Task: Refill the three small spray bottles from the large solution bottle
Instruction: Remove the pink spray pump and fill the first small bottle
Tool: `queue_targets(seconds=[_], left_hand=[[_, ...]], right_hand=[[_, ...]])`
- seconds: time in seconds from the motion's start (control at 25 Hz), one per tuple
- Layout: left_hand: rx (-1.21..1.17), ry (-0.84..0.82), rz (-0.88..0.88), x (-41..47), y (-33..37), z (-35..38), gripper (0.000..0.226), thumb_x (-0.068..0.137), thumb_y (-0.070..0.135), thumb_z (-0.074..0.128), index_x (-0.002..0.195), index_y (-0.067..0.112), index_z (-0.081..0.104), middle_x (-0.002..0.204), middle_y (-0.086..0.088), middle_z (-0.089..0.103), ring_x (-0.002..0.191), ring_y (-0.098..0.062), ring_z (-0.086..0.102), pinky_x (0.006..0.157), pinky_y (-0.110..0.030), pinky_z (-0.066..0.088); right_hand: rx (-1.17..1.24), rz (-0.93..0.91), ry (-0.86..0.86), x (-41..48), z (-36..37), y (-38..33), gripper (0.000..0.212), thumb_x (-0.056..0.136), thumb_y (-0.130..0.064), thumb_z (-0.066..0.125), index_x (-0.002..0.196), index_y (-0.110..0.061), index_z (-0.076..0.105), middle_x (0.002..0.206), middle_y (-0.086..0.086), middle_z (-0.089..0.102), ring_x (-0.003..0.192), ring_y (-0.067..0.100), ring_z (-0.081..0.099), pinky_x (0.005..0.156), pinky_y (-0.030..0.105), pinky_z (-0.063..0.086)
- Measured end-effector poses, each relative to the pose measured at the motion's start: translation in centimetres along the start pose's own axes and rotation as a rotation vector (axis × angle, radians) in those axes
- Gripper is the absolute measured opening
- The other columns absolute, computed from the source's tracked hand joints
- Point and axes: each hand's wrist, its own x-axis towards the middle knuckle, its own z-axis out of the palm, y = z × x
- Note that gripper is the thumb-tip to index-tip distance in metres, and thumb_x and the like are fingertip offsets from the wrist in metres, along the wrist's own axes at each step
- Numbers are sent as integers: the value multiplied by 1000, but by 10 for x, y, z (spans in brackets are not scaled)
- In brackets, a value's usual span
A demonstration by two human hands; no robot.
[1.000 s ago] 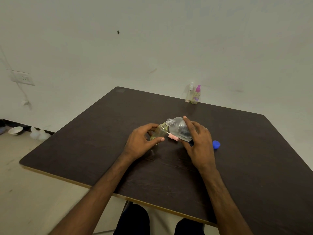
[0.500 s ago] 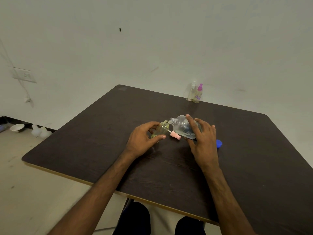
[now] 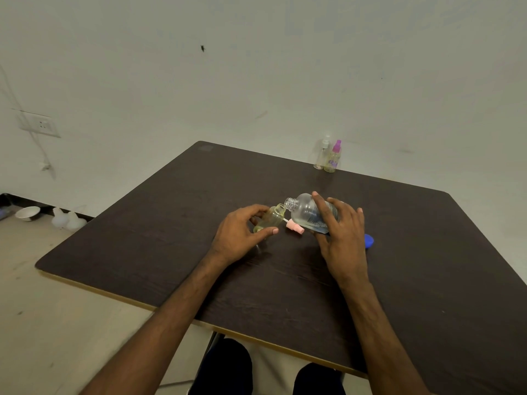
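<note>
Dark wood-grain table [image 3: 142,246], rounded corners, pale edge band, set close to a plain off-white wall [image 3: 285,81]. One small dark speck on the wall [image 3: 202,48] high up; a socket plate [image 3: 40,125] at left with a cord hanging from it. Beige floor to the left of the table; a white bowl [image 3: 27,213] and two white rounded objects [image 3: 68,220] lie by the skirting.

Near table centre: left hand [image 3: 239,235], grip clamped on an uncapped small spray bottle [image 3: 271,218] holding yellowish liquid, tilted, mouth up and to the right. Right hand [image 3: 342,232], grip clamped on the large clear bottle [image 3: 308,212], tipped nearly on its side, open neck just beside the small bottle's mouth. No stream discernible.

A pink spray top [image 3: 295,226] lies on the table between the hands. Blue cap [image 3: 368,240] sits just right of the right hand. Two more small spray bottles [image 3: 328,156], one white-topped, one purple-topped, stand upright and touching at the far table edge.
</note>
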Motion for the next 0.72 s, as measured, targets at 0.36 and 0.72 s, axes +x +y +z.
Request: queue_targets(seconds=[0.36, 0.72], left_hand=[[4, 3, -14, 0, 1, -1, 55, 76, 55, 77, 123, 30, 65, 108, 14, 69, 96, -2, 64, 80, -37, 59], [5, 1, 1, 1, 1, 0, 56, 76, 54, 77, 124, 27, 65, 111, 12, 70, 96, -4, 64, 80, -37, 59]], right_hand=[[-77, -19, -4, 2, -3, -1, 95, 74, -5, 80, 149, -35, 31, 138, 12, 47, 131, 31, 42, 114, 57, 23], [-121, -46, 18, 6, -4, -2, 95, 73, -2, 81, 150, -33, 33, 141, 16, 46, 133, 35, 39, 116, 54, 13]])
